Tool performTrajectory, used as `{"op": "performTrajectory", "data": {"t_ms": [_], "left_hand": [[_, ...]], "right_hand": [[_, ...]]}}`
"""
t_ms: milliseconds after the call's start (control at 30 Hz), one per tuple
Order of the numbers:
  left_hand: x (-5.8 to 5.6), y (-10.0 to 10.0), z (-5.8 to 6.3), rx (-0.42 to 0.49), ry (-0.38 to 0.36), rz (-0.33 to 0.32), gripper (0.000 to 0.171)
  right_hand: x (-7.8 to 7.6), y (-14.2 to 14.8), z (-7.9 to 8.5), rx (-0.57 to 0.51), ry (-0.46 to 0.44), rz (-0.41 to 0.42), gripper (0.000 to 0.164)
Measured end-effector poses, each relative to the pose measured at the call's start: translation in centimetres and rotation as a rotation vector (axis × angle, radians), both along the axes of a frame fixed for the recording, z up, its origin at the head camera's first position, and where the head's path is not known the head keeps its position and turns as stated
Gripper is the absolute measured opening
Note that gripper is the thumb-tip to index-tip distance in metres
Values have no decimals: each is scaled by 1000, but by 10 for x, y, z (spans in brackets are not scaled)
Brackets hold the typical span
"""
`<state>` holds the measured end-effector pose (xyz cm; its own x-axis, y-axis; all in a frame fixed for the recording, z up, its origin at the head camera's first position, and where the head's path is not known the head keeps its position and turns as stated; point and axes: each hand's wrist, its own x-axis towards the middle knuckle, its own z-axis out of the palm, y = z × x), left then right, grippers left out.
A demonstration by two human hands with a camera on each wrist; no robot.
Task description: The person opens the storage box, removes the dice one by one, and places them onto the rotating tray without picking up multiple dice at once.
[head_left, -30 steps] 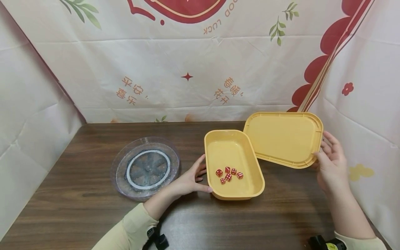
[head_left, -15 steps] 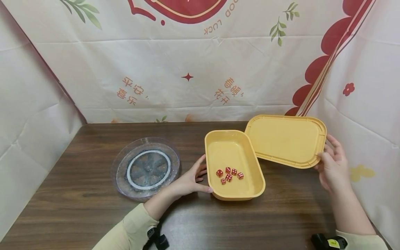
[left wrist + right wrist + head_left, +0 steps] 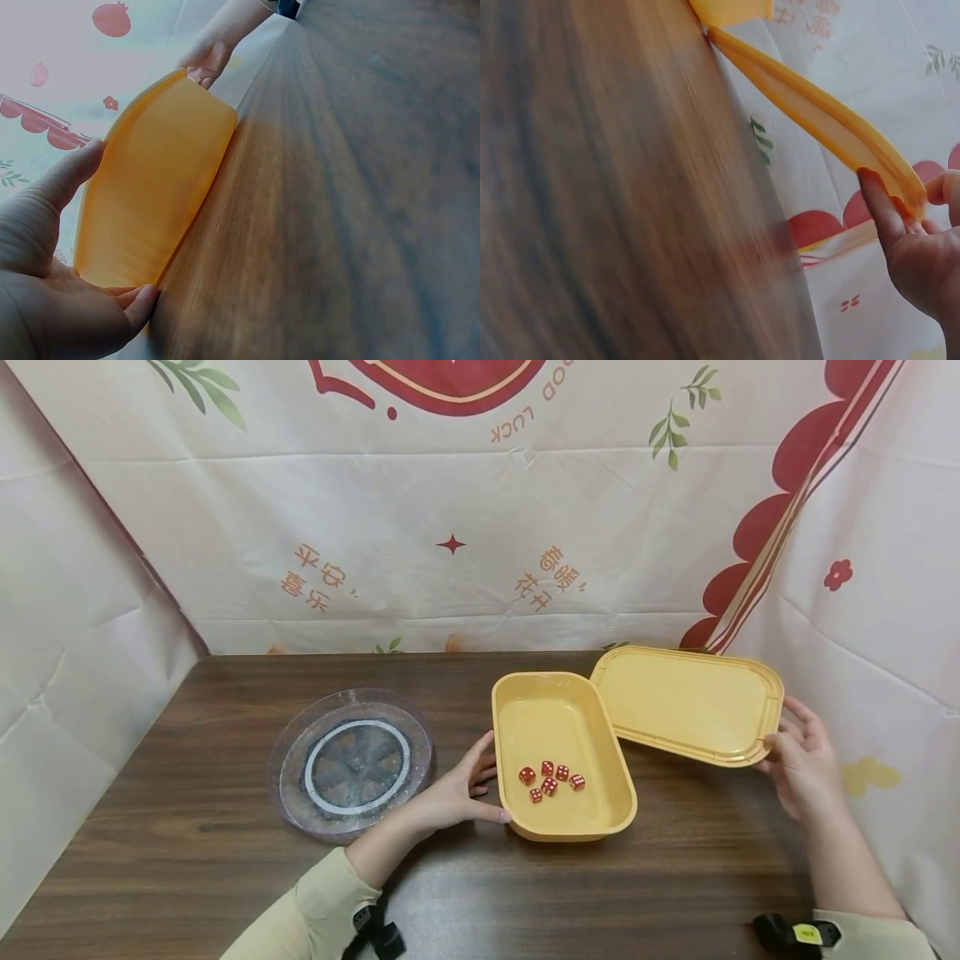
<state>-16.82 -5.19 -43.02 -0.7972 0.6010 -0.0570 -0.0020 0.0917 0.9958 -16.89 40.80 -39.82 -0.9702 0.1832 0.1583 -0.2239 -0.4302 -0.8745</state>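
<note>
A yellow plastic box [image 3: 570, 739] with rounded corners stands uncovered on the table, several red dice [image 3: 549, 786] lying on its floor toward the near end. My left hand [image 3: 459, 789] holds the box at its left side, the thumb at the near-left corner and the fingers along the wall. To the right, my right hand [image 3: 806, 760] pinches the right end of the matching yellow lid [image 3: 690, 703]. In the right wrist view the lid [image 3: 817, 112] slants, its gripped end raised and its far end low beside the box. Some left fingers are partly hidden by the box.
A round clear plastic dish [image 3: 356, 766] with a pale ring and a petal-like pattern sits left of the box, close to my left forearm. The dark wooden table [image 3: 187, 860] is bordered by printed white cloth [image 3: 390, 527] at the back and sides.
The lid has tipped lower at its far edge and shifted slightly right, with my right hand moving a little down and right. The box, dice and left hand stay in place.
</note>
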Motion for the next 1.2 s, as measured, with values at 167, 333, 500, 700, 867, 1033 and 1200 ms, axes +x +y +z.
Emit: {"op": "performTrajectory", "data": {"t_ms": [167,333,500,700,867,1033,1200], "left_hand": [[-1,0,-1,11,12,-6,112],[0,0,0,19,19,-10,112],[0,-1,2,19,22,-13,113],[0,0,1,15,18,-14,113],[0,0,-1,14,23,-15,113],[0,0,-1,14,24,-15,112],[0,0,-1,15,21,-18,112]], "right_hand": [[1,15,-5,166,-69,27,74],[1,27,-10,340,-107,72,78],[1,37,-17,462,-86,107,77],[1,48,-24,943,-84,23,69],[1,50,-26,1073,-68,18,66],[2,49,-25,1255,-105,12,65],[3,47,-23,1380,-209,85,68]]}}
